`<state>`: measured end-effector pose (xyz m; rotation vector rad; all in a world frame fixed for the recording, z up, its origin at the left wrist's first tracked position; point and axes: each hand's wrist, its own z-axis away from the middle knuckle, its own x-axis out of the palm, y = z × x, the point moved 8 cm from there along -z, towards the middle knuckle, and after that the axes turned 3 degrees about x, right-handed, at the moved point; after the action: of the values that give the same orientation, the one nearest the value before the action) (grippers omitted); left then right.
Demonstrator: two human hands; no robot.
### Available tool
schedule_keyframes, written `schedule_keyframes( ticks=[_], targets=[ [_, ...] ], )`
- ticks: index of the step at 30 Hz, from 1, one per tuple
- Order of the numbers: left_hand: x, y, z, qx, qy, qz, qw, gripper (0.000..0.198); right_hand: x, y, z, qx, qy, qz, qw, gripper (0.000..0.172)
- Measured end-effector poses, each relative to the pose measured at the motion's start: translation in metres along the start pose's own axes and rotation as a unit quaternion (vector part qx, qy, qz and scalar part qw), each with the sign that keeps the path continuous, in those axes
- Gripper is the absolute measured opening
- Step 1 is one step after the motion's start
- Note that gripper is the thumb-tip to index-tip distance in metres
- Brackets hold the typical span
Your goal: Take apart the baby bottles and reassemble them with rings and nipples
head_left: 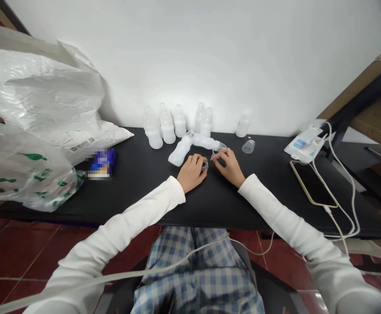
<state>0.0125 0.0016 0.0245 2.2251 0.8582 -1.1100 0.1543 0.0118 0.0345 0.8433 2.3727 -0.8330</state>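
My left hand is closed around a small translucent ring, which looks like a bottle collar. In a pinch, my right hand has a clear soft piece shaped like a bottle teat. The two hands are close together but apart, low over the black table. Just beyond them lie two white baby bottles, one tilted toward my left hand and another lying crosswise. To the right rests a clear bottle cap. Fingers hide part of both held pieces.
Several capped baby bottles stand along the wall, with one bottle farther right. Plastic bags and a blue packet occupy the left. On the right are a phone, white cables and a white-blue package.
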Motion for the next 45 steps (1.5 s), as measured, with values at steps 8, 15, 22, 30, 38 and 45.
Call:
schedule_keyframes(
  ticks=[8,15,22,30,38,45],
  targets=[
    [0.013,-0.003,-0.01,-0.029,0.01,0.104,0.994,0.021,0.005,0.014,0.0,0.053,-0.015,-0.059,0.997,0.009],
    [0.022,-0.041,-0.014,-0.232,0.079,0.442,0.863,0.017,-0.008,0.017,-0.002,0.12,0.038,-0.109,0.986,0.013],
    [0.042,-0.039,-0.023,-0.309,0.085,0.675,0.664,0.02,-0.014,0.001,-0.003,0.098,0.051,-0.134,0.985,0.015],
    [0.031,-0.018,-0.026,-0.216,0.016,0.669,0.711,0.026,-0.022,-0.007,-0.005,0.061,0.102,-0.062,0.991,0.007],
    [0.032,-0.024,-0.025,-0.203,0.03,0.638,0.743,0.044,-0.012,0.0,-0.008,0.119,0.095,-0.089,0.984,0.021],
    [0.029,-0.032,-0.021,-0.216,0.074,0.589,0.775,0.033,0.005,0.003,-0.011,0.149,0.011,-0.116,0.982,0.024]
  ],
)
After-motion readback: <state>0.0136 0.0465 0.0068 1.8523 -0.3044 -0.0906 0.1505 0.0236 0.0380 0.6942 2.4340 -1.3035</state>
